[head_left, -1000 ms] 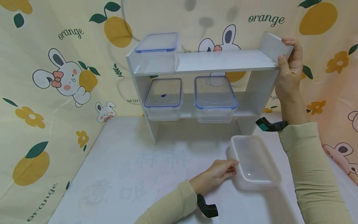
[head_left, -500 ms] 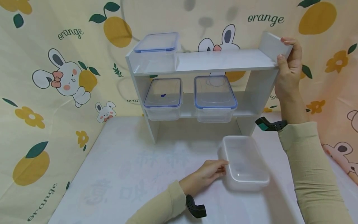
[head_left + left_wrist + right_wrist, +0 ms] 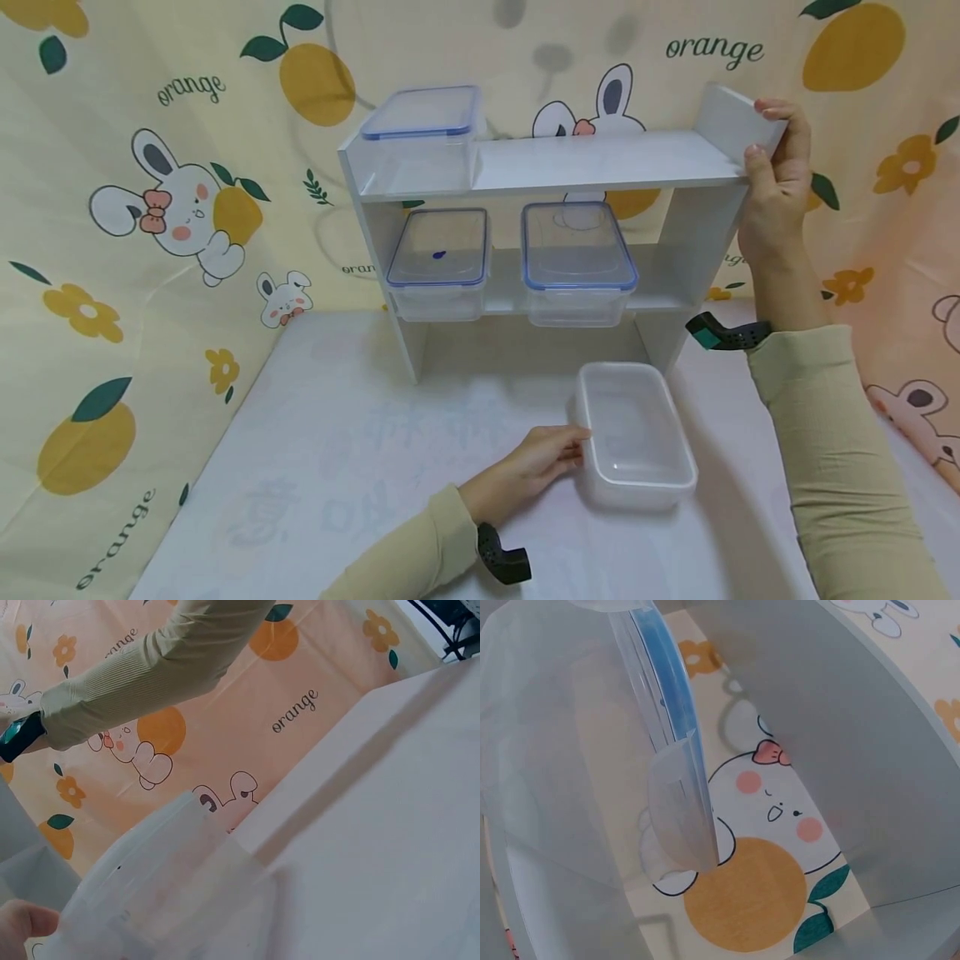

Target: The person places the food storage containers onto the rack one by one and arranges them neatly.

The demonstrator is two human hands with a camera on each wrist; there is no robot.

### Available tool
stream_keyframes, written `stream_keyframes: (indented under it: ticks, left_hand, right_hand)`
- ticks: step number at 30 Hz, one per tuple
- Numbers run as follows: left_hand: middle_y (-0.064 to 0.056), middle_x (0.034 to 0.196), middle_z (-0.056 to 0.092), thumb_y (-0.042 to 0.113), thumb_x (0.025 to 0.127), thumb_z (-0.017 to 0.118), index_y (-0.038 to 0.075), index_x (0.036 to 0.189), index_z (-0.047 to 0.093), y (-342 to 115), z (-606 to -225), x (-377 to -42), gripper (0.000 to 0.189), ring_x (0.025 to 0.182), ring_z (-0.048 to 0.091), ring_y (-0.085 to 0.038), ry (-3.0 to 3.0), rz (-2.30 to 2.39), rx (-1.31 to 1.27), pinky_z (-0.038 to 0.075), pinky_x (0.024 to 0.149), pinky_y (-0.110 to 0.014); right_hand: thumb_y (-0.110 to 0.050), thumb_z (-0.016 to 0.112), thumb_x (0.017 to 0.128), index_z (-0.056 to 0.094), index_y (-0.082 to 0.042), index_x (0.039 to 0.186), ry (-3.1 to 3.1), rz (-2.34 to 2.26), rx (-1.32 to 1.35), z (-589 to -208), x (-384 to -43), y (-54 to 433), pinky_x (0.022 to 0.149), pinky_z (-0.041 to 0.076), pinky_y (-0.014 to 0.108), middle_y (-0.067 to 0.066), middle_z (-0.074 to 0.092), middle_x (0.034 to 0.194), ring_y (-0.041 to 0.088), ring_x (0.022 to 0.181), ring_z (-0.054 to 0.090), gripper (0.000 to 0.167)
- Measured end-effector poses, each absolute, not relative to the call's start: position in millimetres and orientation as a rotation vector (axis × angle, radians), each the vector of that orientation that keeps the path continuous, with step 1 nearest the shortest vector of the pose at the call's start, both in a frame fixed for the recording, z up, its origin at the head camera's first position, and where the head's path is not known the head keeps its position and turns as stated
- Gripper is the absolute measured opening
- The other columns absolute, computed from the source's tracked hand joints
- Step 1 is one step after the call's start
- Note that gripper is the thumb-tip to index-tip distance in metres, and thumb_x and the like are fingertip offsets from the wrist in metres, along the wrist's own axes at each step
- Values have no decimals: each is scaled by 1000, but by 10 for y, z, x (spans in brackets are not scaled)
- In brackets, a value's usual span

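Note:
An open, lidless clear plastic container [image 3: 639, 429] is on the white tabletop in front of the shelf's right side. My left hand [image 3: 525, 468] pinches its left rim, with the thumb [image 3: 30, 921] against the wall in the left wrist view. Up at the back right, my right hand [image 3: 778, 187] grips the top of the right side panel of a white two-tier shelf [image 3: 600, 162], thumb in front and fingers over the edge. The right wrist view shows a lidded container [image 3: 562, 750] on the shelf; the right hand is out of that view.
One blue-rimmed lidded container [image 3: 420, 142] sits at the left of the top tier. Two more, a left one [image 3: 438, 258] and a right one [image 3: 577, 258], stand on the lower tier, jutting over its front edge. Patterned cloth [image 3: 187, 358] hangs behind and at the sides.
My left hand has slid the open container leftward across the tabletop, so it now sits nearer the middle. The right hand keeps its grip on the shelf panel.

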State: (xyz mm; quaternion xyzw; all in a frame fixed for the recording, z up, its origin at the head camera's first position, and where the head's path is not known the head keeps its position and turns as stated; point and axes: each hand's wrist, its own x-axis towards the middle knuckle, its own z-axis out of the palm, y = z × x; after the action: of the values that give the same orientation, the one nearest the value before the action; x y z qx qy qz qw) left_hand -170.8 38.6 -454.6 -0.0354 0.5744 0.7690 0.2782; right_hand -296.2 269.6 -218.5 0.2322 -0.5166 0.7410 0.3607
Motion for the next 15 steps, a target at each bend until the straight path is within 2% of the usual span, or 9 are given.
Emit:
stream_keyframes:
  ticks: [4, 9, 11, 15]
  left_hand:
    - [0, 89, 60, 14, 91, 58, -10, 116, 58, 393, -4544, -1682, 34, 82, 56, -9, 1603, 2021, -52, 50, 75, -17]
    - [2, 84, 59, 15, 90, 62, 3, 103, 54, 418, -4559, -1631, 20, 73, 56, -7, 1650, 2003, -59, 48, 68, -17]
    - [2, 83, 59, 13, 88, 65, 6, 102, 50, 417, -4566, -1612, 22, 70, 56, -6, 1666, 1999, -63, 48, 67, -18]
    - [0, 85, 58, 11, 85, 69, 6, 102, 47, 412, -4571, -1599, 28, 70, 55, -7, 1678, 1994, -63, 50, 68, -19]
  right_hand:
    - [8, 38, 95, 49, -12, 116, -1343, 1895, 584, -2189, -2953, 2694, 121, 24, 26, 0, 48, 136, 14, 135, 39, 31]
    - [8, 38, 95, 49, -12, 116, -1350, 1874, 602, -2203, -2963, 2699, 121, 23, 27, 1, 46, 138, 15, 135, 37, 31]
    - [7, 38, 95, 49, -12, 116, -1353, 1870, 603, -2207, -2969, 2700, 121, 23, 27, 1, 46, 138, 15, 136, 37, 30]
    - [7, 38, 95, 49, -12, 117, -1349, 1882, 594, -2203, -2979, 2702, 121, 24, 27, 0, 47, 137, 14, 135, 38, 30]
